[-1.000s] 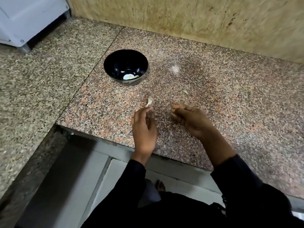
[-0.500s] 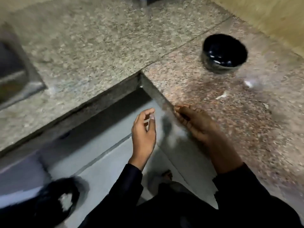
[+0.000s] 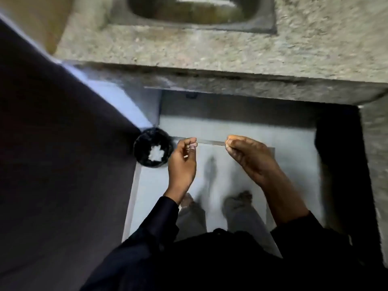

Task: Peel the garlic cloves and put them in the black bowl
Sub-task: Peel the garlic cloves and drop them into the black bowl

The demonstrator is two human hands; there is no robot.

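View swung from counter to floor; both hands [image 3: 182,164] [image 3: 252,158] apart w/ fingers curled, contents unclear.

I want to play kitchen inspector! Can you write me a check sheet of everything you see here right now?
Surface: speckled stone counter across the top; pale tiled floor below.
Job's things: black bowl and garlic cloves not in view.
Clutter: round black bin on the floor, something white inside.
Hands: left hand and right hand over the floor, fingers curled; too blurred to tell if they pinch anything.
Cables: nothing seen.
Surroundings: steel sink set in the counter; dark panel at the left; the person's bare feet below.
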